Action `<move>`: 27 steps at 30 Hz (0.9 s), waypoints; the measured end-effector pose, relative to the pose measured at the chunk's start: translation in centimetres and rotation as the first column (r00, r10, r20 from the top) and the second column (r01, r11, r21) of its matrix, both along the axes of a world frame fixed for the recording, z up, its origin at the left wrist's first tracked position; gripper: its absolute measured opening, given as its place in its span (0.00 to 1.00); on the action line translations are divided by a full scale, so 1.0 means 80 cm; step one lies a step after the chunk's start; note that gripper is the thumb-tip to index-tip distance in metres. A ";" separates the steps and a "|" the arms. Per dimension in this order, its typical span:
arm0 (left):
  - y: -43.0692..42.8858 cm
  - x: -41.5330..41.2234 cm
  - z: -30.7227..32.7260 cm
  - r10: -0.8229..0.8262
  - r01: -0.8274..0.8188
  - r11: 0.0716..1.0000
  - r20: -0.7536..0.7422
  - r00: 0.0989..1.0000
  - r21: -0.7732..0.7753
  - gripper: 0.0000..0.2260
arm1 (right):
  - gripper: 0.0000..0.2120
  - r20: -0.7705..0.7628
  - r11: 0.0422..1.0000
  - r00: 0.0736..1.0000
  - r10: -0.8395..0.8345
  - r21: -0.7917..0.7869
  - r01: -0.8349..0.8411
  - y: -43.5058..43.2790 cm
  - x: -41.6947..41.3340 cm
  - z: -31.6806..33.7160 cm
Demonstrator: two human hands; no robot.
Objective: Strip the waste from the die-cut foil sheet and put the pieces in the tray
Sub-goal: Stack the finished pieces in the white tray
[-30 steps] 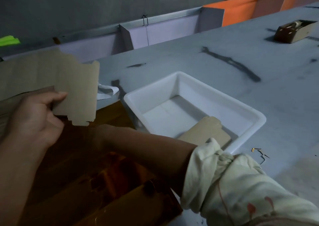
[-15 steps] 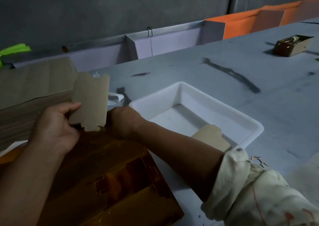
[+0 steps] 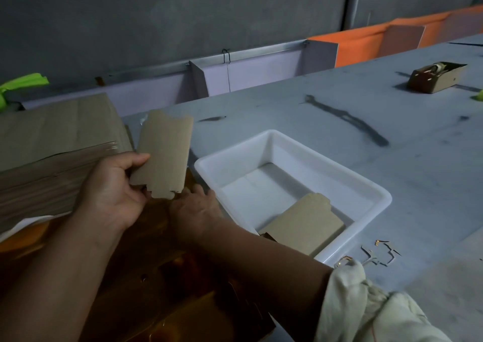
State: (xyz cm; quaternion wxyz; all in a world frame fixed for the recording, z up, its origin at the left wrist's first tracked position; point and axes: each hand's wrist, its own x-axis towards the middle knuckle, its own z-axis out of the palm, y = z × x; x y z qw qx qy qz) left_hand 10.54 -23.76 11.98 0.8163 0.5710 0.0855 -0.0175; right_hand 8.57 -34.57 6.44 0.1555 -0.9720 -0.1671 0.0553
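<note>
Grips a card piece (image 3: 163,156) in the left hand (image 3: 112,192), raised at 9 o'clock of the tray (image 3: 329,162) and nearer it than a second ago. Has brought the right hand (image 3: 194,211) up off the foil sheet (image 3: 156,276) to the piece's lower edge, open or gripping impossible to tell. Suggests a drop into the tray next, beside the second piece (image 3: 305,221) already lying at 5 o'clock.

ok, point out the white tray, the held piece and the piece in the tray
white tray (image 3: 339,170): head view, right rim
held piece (image 3: 164,153): head view, face centre
piece in tray (image 3: 305,221): head view, face centre
</note>
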 end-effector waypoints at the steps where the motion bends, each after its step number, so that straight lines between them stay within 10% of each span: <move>1: -0.003 -0.001 -0.001 -0.016 0.016 1.000 0.003 1.000 0.007 0.08 | 0.20 0.036 1.000 0.999 -0.023 0.009 0.023 -0.001 -0.001 -0.001; 7: -0.012 -0.001 -0.011 -0.047 0.046 0.999 0.017 0.999 0.024 0.08 | 0.18 0.345 0.991 0.932 -0.109 -0.035 0.129 -0.007 -0.007 0.002; 13: -0.010 0.000 -0.016 -0.054 0.055 0.998 -0.020 0.998 0.031 0.09 | 0.24 0.125 0.916 0.959 -0.253 -0.289 0.279 -0.028 -0.003 0.007; 27: -0.003 -0.003 -0.017 -0.040 0.042 0.998 -0.045 0.998 0.056 0.09 | 0.14 0.071 0.978 0.980 -0.187 -0.077 0.192 -0.017 0.011 0.004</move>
